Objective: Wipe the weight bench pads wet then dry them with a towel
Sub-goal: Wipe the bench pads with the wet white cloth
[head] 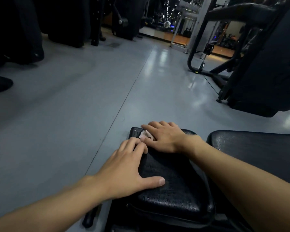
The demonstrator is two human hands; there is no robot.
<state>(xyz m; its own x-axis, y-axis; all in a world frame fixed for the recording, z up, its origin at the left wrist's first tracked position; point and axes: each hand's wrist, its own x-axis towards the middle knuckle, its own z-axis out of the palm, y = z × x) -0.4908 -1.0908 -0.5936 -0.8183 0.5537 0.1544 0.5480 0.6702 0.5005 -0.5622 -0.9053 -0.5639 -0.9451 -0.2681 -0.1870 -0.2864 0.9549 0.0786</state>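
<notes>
A black textured bench pad (171,186) runs away from me at lower centre. My left hand (131,166) lies flat on its left side, thumb spread across the surface, fingertips reaching toward a small pale cloth (145,134). My right hand (162,137) presses that cloth onto the pad's far end, fingers straight and mostly covering it. A second black pad (251,148) sits to the right, its surface glistening with droplets.
Grey gym floor (74,114) spreads to the left and ahead. A black exercise machine frame (251,67) stands at the right. Dark equipment and a person's shoes (0,83) are at the far left. A mirror wall lies at the back.
</notes>
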